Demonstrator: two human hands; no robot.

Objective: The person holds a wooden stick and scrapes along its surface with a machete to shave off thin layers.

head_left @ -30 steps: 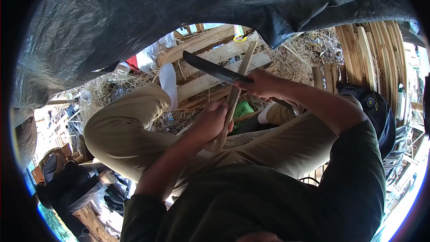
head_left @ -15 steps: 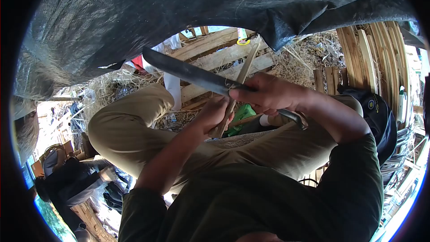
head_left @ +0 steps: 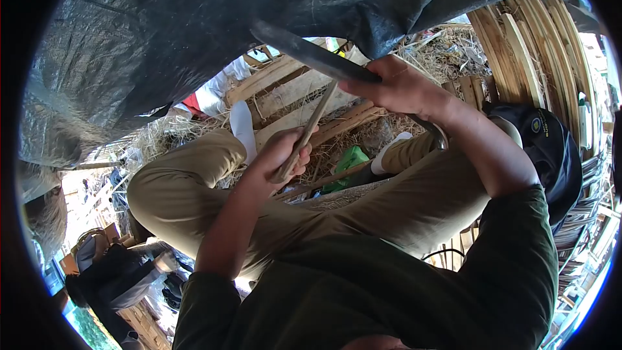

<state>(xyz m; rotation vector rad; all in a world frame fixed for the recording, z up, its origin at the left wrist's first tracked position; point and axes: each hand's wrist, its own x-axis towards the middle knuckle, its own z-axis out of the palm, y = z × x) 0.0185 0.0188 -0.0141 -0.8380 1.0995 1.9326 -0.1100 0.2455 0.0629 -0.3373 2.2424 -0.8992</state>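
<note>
My left hand (head_left: 285, 154) is closed around the lower part of a thin wooden stick (head_left: 315, 116), which slants up and to the right above my lap. In my right hand (head_left: 403, 91) is the handle of a machete (head_left: 311, 54), its hooked butt end showing below the wrist. The long dark blade points to the upper left, its tip against the black sheet. The upper end of the stick lies close to the blade near my right hand; whether they touch I cannot tell.
Black plastic sheeting (head_left: 175, 32) hangs across the top. Wooden planks (head_left: 285, 100) and straw lie beyond my crossed legs, with a green plastic bag (head_left: 346, 167) near my foot. Stacked boards (head_left: 528, 45) and a black bag (head_left: 547, 155) are at right. Another person (head_left: 116, 279) is at lower left.
My right hand has lifted the machete up and away from my body. My left hand has shifted left with the stick, so the two hands are farther apart.
</note>
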